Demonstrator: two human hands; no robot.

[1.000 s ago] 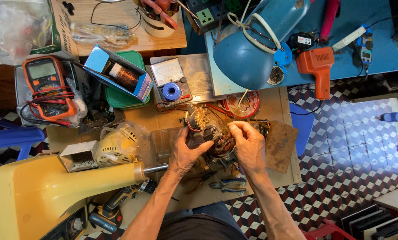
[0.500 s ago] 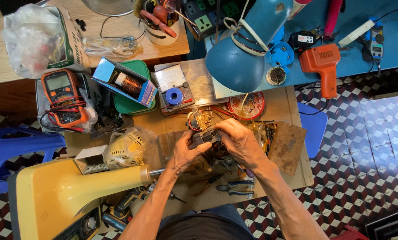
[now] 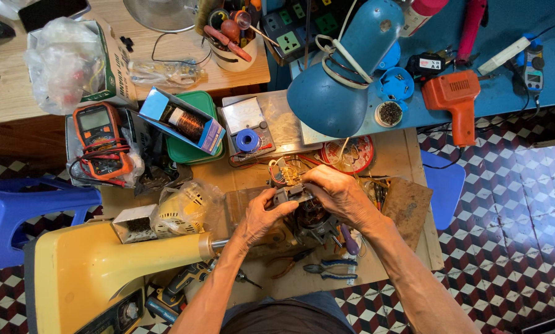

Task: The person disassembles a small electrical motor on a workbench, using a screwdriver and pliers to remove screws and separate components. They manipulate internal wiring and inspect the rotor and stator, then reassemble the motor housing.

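two hands [image 3: 302, 207] on coppery motor [image 3: 308, 218]

Blue lamp [image 3: 345, 80], orange multimeter [image 3: 102, 142], yellow fan housing [image 3: 98, 272], checkered floor [image 3: 506, 204].

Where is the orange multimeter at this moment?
In the head view, the orange multimeter lies at left, below a plastic bag and left of the blue box.
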